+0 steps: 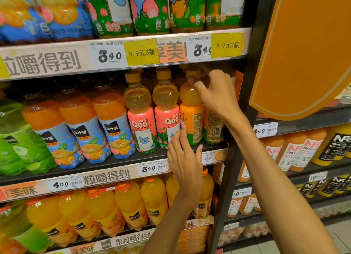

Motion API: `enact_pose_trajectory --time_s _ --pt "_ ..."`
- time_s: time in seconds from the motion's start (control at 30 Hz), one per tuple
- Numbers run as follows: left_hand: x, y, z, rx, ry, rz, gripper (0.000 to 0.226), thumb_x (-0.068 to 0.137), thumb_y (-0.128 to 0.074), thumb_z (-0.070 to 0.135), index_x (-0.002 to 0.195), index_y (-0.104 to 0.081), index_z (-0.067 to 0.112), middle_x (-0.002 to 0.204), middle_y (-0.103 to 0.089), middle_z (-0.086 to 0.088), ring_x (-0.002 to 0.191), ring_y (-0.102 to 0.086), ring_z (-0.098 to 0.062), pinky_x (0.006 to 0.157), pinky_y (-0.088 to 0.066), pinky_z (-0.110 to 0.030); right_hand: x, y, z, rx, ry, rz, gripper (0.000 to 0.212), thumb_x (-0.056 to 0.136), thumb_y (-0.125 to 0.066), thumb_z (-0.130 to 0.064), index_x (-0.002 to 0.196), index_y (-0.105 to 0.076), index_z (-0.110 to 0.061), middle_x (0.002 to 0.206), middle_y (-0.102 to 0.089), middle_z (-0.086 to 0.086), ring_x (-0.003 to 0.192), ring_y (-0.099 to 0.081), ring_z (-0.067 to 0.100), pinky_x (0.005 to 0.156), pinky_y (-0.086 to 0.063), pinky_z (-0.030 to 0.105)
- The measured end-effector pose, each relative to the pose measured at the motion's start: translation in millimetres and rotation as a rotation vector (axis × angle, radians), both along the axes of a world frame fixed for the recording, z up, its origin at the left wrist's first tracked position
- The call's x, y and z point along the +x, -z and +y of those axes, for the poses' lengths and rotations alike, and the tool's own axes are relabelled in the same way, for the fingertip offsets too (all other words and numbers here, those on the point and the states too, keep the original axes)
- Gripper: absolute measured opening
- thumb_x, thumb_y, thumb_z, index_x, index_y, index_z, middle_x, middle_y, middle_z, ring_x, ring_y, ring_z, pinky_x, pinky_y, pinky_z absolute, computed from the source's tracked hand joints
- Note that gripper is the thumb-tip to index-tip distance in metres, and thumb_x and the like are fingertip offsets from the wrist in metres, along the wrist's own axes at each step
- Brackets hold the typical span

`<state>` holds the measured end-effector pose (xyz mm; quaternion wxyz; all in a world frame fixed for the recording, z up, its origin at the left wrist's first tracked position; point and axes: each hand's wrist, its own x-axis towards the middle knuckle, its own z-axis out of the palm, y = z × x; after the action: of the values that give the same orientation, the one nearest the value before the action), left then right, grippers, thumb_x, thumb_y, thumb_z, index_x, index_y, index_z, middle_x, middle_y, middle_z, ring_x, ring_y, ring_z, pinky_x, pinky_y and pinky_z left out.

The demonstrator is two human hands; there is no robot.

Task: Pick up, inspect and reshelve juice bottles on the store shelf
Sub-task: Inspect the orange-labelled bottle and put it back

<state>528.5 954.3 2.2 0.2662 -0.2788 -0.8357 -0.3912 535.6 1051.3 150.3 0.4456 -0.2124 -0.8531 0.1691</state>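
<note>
Right hand (216,94) curls round the neck of the orange bottle (191,111) at the shelf's (114,161) right end — apparently gripping, though its fingertips are hidden; left hand (183,159) hovers slack-fingered at the label; steady the base, keep it upright, label outward.

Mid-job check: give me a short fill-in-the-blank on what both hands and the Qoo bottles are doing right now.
1. The right hand reaches the top of the orange bottle on the ____ shelf.
2. The left hand is open in front of a bottle with a ____ label.
3. The yellow tags offer 9.9 yuan for ____ bottles.
4. The white price tag under the pink bottles reads ____.

Missing words: middle; pink; 3; 3.40
</note>
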Motion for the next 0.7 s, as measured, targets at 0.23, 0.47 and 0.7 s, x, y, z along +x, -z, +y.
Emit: enact_pose_trajectory --time_s 0.23,0.47,0.7 --pt "-5 5 3 -0.057 -0.031 0.104 0.073 0.07 -0.082 0.028 0.134 -0.051 0.008 0.122 -0.06 -0.008 0.106 -0.061 -0.027 0.087 -0.051 -0.039 2 6 0 0.014 -0.03 0.014 0.035 0.096 -0.054 -0.029 0.073 -0.049 -0.002 0.065 -0.048 0.006 0.079 -0.05 0.033 0.069 -0.027 0.035" --pt "-7 3 -3 0.082 0.11 0.084 0.057 0.077 -0.075 0.006 0.13 -0.054 0.005 0.12 -0.06 -0.013 0.107 -0.06 -0.028 0.085 -0.054 -0.041 4 30 -14 0.033 0.088 0.177 0.028 0.098 -0.05 -0.021 0.101 -0.054 0.006 0.11 -0.051 0.026 0.11 -0.044 0.04 0.098 -0.035 0.046" --pt "-36 -34 -26 0.305 0.112 0.095 0.041 0.086 -0.065 0.006 0.125 -0.055 0.003 0.117 -0.053 -0.018 0.106 -0.057 -0.028 0.08 -0.054 -0.036 14 51 -17 -0.123 -0.008 0.271 0.053 0.095 -0.048 0.0 0.144 -0.026 0.004 0.153 -0.018 0.029 0.146 -0.011 0.035 0.107 0.003 0.002"
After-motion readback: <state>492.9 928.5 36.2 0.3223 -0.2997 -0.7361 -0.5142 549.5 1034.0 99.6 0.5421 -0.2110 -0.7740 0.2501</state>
